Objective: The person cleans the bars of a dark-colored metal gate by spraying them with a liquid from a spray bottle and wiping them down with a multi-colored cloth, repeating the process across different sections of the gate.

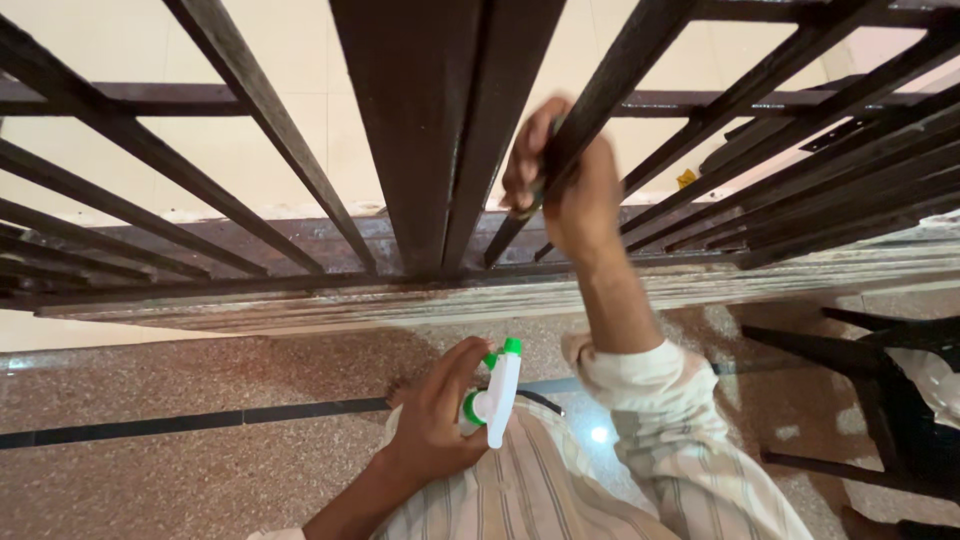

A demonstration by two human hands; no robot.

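Speckled reddish stone flooring point(200, 480) runs under me, crossed by a thin dark inlaid strip point(180, 420), and it ends at a worn, pale-streaked sill point(400, 300) that carries a dark brown metal railing point(440, 130). Beyond the bars lies a pale cream tiled floor point(250, 150).

My left hand point(440, 410) is low, over my lap, fingers wrapped around the neck of a spray bottle point(497, 395). What shows of the bottle is a white trigger head with a green nozzle tip and a green collar; the body below is hidden behind my hand and my striped cream shirt point(560, 490), so I cannot tell its colour or fill.

My right hand point(560, 175) is raised against the railing, clenched around one slanting bar point(610, 90), with something thin and dark pinched under the fingers; I cannot tell what it is. The rolled cream sleeve point(630, 370) sits just below the wrist.

A wide flat upright point(410, 130) stands just left of that hand, and many thinner bars fan out to either side. At the right edge, on the near side of the sill, dark chair legs point(850, 360) stand on the stone floor, with a bit of pale cloth point(930, 375) by them. A small yellow scrap point(686, 179) lies beyond the bars on the far floor.
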